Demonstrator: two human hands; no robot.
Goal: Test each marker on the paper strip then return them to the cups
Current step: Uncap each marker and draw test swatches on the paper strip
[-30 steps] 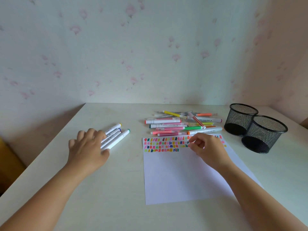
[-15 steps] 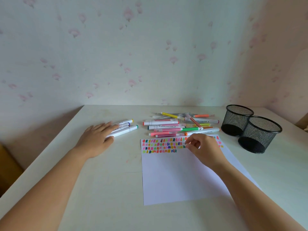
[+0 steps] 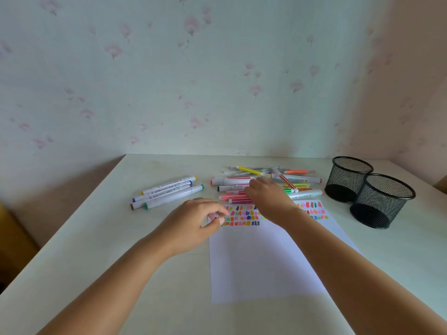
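On the worktop [image 3: 96, 262], a white paper [image 3: 266, 262] lies in front of the person, with rows of small colour swatches [image 3: 242, 216] across its far edge. At 12 o'clock from the paper sits a loose pile of markers [image 3: 297, 181], white, pink, green, yellow and orange, crossing one another. The right grip [image 3: 268, 199] lies over the near side of this pile, its fingers [image 3: 257, 185] stretched onto the barrels and blurred; I cannot tell whether it has hold of a marker. The right forearm crosses the paper and hides part of the swatches.

The left grip [image 3: 193, 221] rests at the paper's 10 o'clock corner, fingers curled, thumb and fingertips close together right at the edge of the swatches. Whether they pinch the paper or anything else I cannot tell.

At 10 o'clock from the paper, well apart from the pile, four white markers [image 3: 167, 192] lie side by side, touching, all capped. At 2 o'clock stand two black mesh cups [image 3: 348, 180], upright and just beside each other, the nearer one [image 3: 383, 201] overlapping the farther in this view. A flowered wall [image 3: 217, 81] rises behind.
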